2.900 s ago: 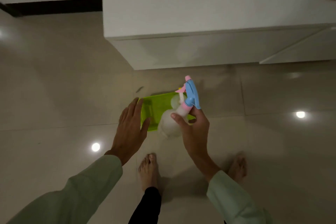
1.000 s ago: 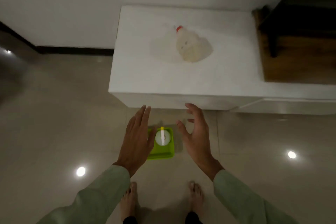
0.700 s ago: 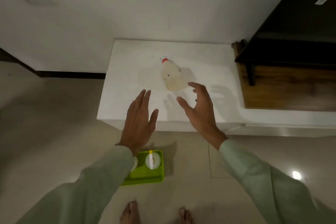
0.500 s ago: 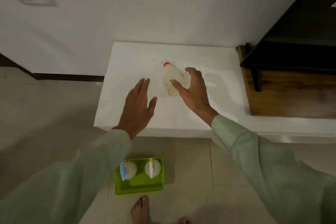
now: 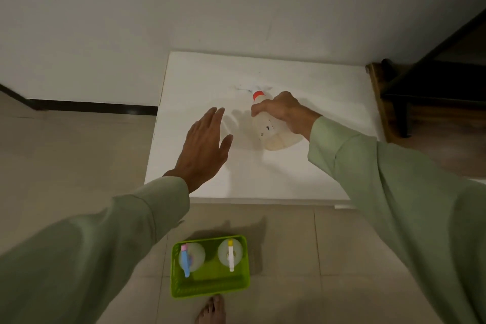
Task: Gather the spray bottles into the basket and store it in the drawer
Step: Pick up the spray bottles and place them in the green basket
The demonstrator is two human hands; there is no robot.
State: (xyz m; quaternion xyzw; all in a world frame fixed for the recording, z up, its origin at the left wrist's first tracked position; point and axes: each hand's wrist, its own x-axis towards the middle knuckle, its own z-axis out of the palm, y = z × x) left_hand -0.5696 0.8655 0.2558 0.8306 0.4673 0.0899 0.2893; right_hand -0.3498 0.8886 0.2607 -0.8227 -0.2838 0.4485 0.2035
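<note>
Reaching for the red-capped bottle

Hovering flat over the white cabinet top (image 5: pixel 263 179), the left hand (image 5: pixel 203 144) has its fingers spread and holds nothing. Below, on the tiled floor, the lime-green plastic basket (image 5: pixel 210 289) holds a blue-and-pink-triggered spray bottle (image 5: pixel 190 258) beside a yellow-and-white-triggered one (image 5: pixel 230 252). Rightward, the right hand (image 5: pixel 282 110) wraps around the translucent red-capped bottle (image 5: pixel 273 137) lying on the cabinet top.
</note>
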